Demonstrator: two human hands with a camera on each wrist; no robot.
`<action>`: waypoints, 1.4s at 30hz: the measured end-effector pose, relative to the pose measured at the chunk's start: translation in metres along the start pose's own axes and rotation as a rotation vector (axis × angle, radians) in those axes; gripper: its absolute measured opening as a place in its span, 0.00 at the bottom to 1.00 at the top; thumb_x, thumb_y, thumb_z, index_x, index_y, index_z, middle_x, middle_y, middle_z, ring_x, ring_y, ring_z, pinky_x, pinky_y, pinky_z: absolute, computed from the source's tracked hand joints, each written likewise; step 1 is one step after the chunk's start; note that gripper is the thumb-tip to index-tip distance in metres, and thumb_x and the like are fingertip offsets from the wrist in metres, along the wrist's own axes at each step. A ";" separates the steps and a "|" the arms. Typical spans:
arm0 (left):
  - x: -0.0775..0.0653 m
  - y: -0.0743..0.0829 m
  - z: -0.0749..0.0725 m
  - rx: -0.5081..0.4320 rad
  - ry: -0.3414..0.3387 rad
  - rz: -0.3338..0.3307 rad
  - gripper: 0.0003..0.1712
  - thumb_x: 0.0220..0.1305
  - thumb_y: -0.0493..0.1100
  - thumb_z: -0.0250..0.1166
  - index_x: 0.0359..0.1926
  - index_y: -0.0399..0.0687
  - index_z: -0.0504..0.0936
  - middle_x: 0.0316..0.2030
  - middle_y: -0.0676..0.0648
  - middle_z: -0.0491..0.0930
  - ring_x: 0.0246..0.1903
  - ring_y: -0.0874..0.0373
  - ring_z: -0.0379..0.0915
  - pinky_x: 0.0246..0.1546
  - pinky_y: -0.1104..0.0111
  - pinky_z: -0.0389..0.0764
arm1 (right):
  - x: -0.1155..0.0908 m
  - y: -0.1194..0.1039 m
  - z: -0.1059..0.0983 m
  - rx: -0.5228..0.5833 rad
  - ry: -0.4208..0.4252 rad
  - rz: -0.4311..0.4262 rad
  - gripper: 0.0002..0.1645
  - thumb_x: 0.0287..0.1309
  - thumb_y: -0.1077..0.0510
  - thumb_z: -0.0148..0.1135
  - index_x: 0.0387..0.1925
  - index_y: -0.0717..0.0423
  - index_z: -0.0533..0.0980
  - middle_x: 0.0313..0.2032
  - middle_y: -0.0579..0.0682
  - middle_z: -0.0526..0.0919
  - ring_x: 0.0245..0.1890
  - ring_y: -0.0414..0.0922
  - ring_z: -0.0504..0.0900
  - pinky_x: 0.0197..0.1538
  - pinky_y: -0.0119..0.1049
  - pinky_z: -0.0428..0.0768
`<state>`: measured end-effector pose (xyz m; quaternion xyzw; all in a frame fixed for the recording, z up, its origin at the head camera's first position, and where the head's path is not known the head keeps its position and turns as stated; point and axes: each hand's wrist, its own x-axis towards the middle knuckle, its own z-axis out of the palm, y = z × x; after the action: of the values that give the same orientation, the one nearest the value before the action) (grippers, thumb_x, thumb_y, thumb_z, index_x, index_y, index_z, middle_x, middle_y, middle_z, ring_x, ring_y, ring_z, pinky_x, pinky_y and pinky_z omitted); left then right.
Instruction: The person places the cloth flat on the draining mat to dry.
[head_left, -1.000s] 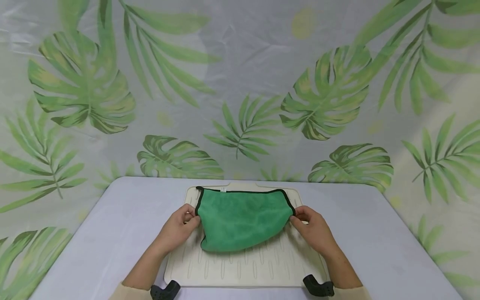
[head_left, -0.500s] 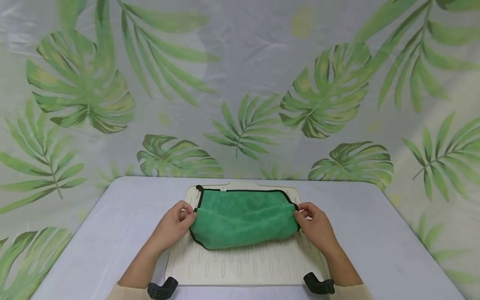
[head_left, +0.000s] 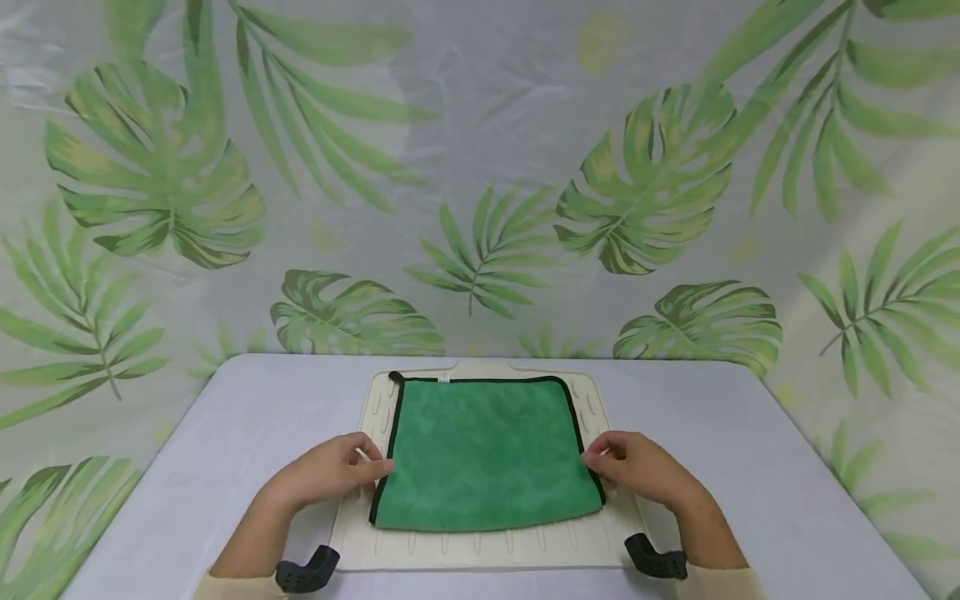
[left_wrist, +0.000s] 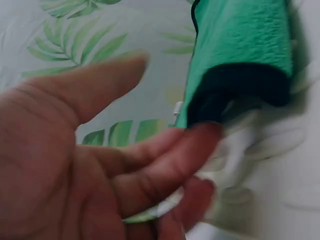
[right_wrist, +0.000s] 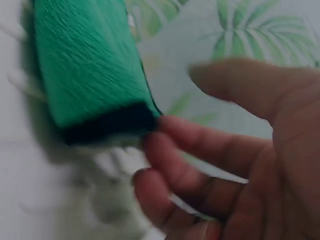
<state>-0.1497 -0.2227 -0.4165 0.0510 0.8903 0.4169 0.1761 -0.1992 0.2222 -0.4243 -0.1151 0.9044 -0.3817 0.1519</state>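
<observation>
A green cloth point(head_left: 487, 450) with black edging lies folded over on a cream ribbed board point(head_left: 450, 552), its fold toward the front. My left hand point(head_left: 330, 471) is at the cloth's left edge. In the left wrist view the thumb stands apart from the other fingers, and fingertips are right at the dark edging point(left_wrist: 240, 80). At the opposite edge is my right hand point(head_left: 645, 468). Its thumb is also lifted away in the right wrist view, with the index fingertip by the edging point(right_wrist: 110, 122). Neither hand pinches the cloth.
The board rests on a table with a white cover point(head_left: 225, 467). Behind the table hangs a curtain point(head_left: 480, 125) with a leaf print. A black device point(head_left: 309, 570) is strapped at the left wrist, another black device point(head_left: 656, 557) at the right.
The cloth's front part, gripped and sagging before, now lies flatter and reaches nearer the front. Both hands have moved toward the front, and their thumbs have let go of the cloth.
</observation>
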 end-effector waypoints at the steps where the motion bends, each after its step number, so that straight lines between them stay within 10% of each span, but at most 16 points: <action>1: -0.002 0.000 -0.001 0.026 -0.025 -0.009 0.22 0.66 0.58 0.69 0.44 0.44 0.79 0.30 0.49 0.84 0.32 0.55 0.75 0.32 0.64 0.72 | -0.002 0.001 -0.002 -0.017 -0.029 0.006 0.18 0.67 0.43 0.65 0.41 0.54 0.81 0.27 0.50 0.82 0.29 0.45 0.76 0.33 0.38 0.73; 9: -0.007 0.006 0.000 0.016 -0.196 0.102 0.14 0.53 0.42 0.78 0.26 0.44 0.79 0.19 0.55 0.69 0.23 0.60 0.61 0.24 0.70 0.62 | -0.011 0.000 -0.010 -0.030 -0.177 -0.009 0.20 0.55 0.50 0.75 0.44 0.58 0.82 0.33 0.49 0.82 0.34 0.45 0.76 0.38 0.40 0.74; 16: -0.003 0.010 -0.003 -0.044 -0.056 0.187 0.13 0.70 0.47 0.65 0.39 0.43 0.74 0.35 0.47 0.81 0.34 0.56 0.70 0.31 0.66 0.68 | -0.006 -0.003 -0.005 -0.021 -0.109 -0.132 0.14 0.63 0.50 0.70 0.44 0.54 0.80 0.45 0.49 0.84 0.47 0.46 0.79 0.46 0.41 0.77; 23: 0.003 0.011 -0.002 -0.158 0.053 0.162 0.13 0.74 0.46 0.62 0.45 0.41 0.69 0.34 0.46 0.78 0.31 0.53 0.78 0.33 0.63 0.80 | 0.002 -0.005 0.000 0.146 0.053 -0.116 0.14 0.74 0.53 0.59 0.51 0.60 0.72 0.38 0.53 0.84 0.38 0.46 0.84 0.42 0.38 0.82; 42: -0.007 0.007 0.005 -0.235 -0.320 -0.051 0.26 0.59 0.37 0.72 0.49 0.40 0.65 0.17 0.47 0.84 0.17 0.61 0.81 0.18 0.73 0.76 | -0.008 0.000 -0.001 0.153 -0.282 0.046 0.33 0.62 0.57 0.69 0.63 0.66 0.65 0.24 0.52 0.85 0.19 0.41 0.82 0.26 0.35 0.79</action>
<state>-0.1418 -0.2161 -0.4121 0.0732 0.7970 0.5001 0.3307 -0.1921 0.2255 -0.4227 -0.1348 0.8447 -0.4260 0.2947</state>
